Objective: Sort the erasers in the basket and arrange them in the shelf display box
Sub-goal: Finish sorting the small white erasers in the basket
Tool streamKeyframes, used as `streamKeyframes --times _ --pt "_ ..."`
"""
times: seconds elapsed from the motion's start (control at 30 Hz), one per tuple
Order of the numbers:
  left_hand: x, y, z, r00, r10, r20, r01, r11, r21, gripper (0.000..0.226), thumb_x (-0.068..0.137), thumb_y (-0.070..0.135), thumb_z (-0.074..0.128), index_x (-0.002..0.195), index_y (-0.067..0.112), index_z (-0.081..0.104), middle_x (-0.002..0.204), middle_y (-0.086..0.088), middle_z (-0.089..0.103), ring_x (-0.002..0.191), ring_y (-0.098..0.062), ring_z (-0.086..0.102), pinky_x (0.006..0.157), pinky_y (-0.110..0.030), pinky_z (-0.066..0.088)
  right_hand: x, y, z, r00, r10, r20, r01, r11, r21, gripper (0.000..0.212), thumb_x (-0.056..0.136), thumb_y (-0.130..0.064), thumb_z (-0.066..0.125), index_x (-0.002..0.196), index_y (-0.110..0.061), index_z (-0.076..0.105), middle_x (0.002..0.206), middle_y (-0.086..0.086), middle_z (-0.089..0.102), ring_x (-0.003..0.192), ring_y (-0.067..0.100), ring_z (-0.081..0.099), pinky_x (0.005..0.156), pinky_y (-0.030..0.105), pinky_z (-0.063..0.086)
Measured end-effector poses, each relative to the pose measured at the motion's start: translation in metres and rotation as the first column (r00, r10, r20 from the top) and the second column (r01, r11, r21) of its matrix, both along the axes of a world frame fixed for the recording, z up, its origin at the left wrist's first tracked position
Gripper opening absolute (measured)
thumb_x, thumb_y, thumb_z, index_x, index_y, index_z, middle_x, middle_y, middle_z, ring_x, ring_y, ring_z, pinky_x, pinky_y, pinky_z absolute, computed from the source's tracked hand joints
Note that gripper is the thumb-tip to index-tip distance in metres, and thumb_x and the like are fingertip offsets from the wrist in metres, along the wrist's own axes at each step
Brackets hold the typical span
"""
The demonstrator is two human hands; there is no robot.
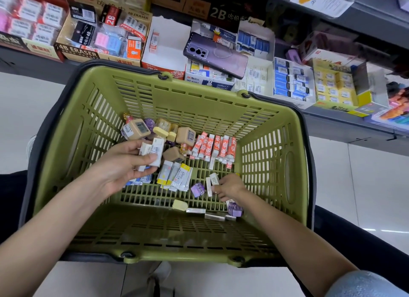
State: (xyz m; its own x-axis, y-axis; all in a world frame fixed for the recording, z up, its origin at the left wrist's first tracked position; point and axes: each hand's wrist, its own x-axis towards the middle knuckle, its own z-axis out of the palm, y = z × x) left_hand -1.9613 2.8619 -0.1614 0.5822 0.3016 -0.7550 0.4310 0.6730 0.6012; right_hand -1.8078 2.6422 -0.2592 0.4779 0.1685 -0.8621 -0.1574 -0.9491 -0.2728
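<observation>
Toward 9 o'clock inside the basket (66, 155), my left hand (124, 163) is curled round a stack of white erasers (155, 152), thumb on top, their long axes running roughly 12 to 6. At 12 o'clock from that hand, up on the shelf (332, 119), stands a white display box (166, 46), nearly bare, with one eraser against its left wall. I judge the stack belongs there. Mid-floor lie yellow-banded erasers (177, 177), and at 1 o'clock from them a row of red-striped erasers (214, 148) sits side by side. At 4 o'clock on the basket floor my right hand (230, 187) pinches a small white eraser (214, 179) in its fingertips, the piece nearly on end. Loose white erasers (212, 216) lie against the near wall at 6 o'clock of the right hand, long axes running 9 to 3. The right hand is much the nearer to them, so I'd gather those with it and pass them leftward.
</observation>
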Motion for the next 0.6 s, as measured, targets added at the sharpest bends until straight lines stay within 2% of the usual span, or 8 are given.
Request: streamKeyframes --times 0.13,0.2,0.27,0.33,0.4,0.47,0.53,0.6 --pt "0.0 0.0 0.0 1.0 -0.004 -0.005 0.004 1.0 -0.007 0.032 0.077 -0.009 0.059 0.104 0.009 0.061 0.096 -0.009 0.067 0.087 -0.021 0.065 0.06 -0.026 0.058 0.004 -0.006 0.006 1.0 0.03 0.004 -0.03 1.0 -0.005 0.042 0.093 -0.016 0.058 0.128 0.006 0.049 0.105 0.021 0.066 0.083 0.024 0.069 0.074 0.035 0.059" --pt "0.001 -0.001 0.0 1.0 -0.011 -0.007 0.011 1.0 0.006 0.031 0.078 -0.01 0.059 0.103 0.009 0.062 0.097 -0.01 0.067 0.088 -0.021 0.065 0.06 -0.026 0.058 0.006 -0.005 0.011 0.991 0.119 0.058 -0.118 0.993 -0.016 0.041 0.094 -0.018 0.056 0.129 0.002 0.051 0.117 0.019 0.062 0.078 0.022 0.069 0.07 0.036 0.059" --pt "0.001 -0.004 0.001 0.999 -0.037 -0.017 0.037 0.999 0.021 0.03 0.078 -0.01 0.06 0.103 0.007 0.062 0.1 -0.011 0.068 0.09 -0.023 0.066 0.062 -0.026 0.059 0.008 -0.001 0.023 0.984 0.122 0.128 -0.128 0.991 0.036 0.038 0.094 -0.019 0.056 0.127 -0.001 0.054 0.112 0.013 0.064 0.075 0.019 0.068 0.067 0.034 0.06" --pt "0.003 -0.01 0.002 0.996 -0.084 -0.02 0.084 0.996 0.027 0.033 0.076 -0.009 0.062 0.107 0.004 0.062 0.103 -0.013 0.069 0.093 -0.024 0.066 0.064 -0.026 0.059 0.007 0.004 0.045 0.997 -0.028 0.072 0.012 0.977 0.213 0.034 0.093 -0.019 0.059 0.121 0.0 0.057 0.097 0.008 0.066 0.076 0.016 0.066 0.065 0.03 0.06" --pt "0.008 -0.019 0.005 0.991 -0.129 -0.019 0.13 0.991 0.022 0.036 0.074 -0.007 0.064 0.109 0.003 0.062 0.103 -0.012 0.07 0.091 -0.023 0.067 0.064 -0.025 0.058 0.0 0.011 0.075 0.983 -0.149 -0.107 0.18 0.896 0.406 0.027 0.091 -0.019 0.061 0.114 -0.005 0.061 0.098 0.009 0.067 0.081 0.017 0.067 0.068 0.028 0.059" --pt "0.014 -0.029 0.008 0.986 -0.169 -0.012 0.169 0.985 0.036 0.035 0.074 -0.006 0.066 0.107 0.004 0.063 0.1 -0.01 0.07 0.088 -0.02 0.068 0.064 -0.024 0.058 -0.01 0.017 0.1 0.957 -0.171 -0.235 0.272 0.81 0.52 0.019 0.088 -0.02 0.063 0.106 -0.016 0.061 0.104 0.009 0.066 0.086 0.019 0.069 0.071 0.03 0.059" --pt "0.022 -0.043 0.012 0.971 -0.238 0.0 0.237 0.969 0.073 0.03 0.076 -0.005 0.068 0.104 0.006 0.064 0.096 -0.008 0.071 0.082 -0.016 0.069 0.064 -0.023 0.057 -0.021 0.023 0.112 0.948 -0.178 -0.264 0.302 0.763 0.571 0.019 0.086 -0.02 0.065 0.105 -0.018 0.061 0.105 0.009 0.066 0.086 0.019 0.069 0.07 0.032 0.059" --pt "0.029 -0.059 0.014 0.957 -0.29 0.018 0.287 0.953 0.097 0.027 0.077 -0.005 0.068 0.101 0.006 0.065 0.092 -0.007 0.071 0.078 -0.014 0.069 0.064 -0.023 0.057 -0.026 0.025 0.114 0.959 -0.19 -0.211 0.28 0.754 0.594 0.024 0.085 -0.018 0.066 0.108 -0.01 0.064 0.104 0.015 0.066 0.08 0.019 0.066 0.063 0.028 0.057"
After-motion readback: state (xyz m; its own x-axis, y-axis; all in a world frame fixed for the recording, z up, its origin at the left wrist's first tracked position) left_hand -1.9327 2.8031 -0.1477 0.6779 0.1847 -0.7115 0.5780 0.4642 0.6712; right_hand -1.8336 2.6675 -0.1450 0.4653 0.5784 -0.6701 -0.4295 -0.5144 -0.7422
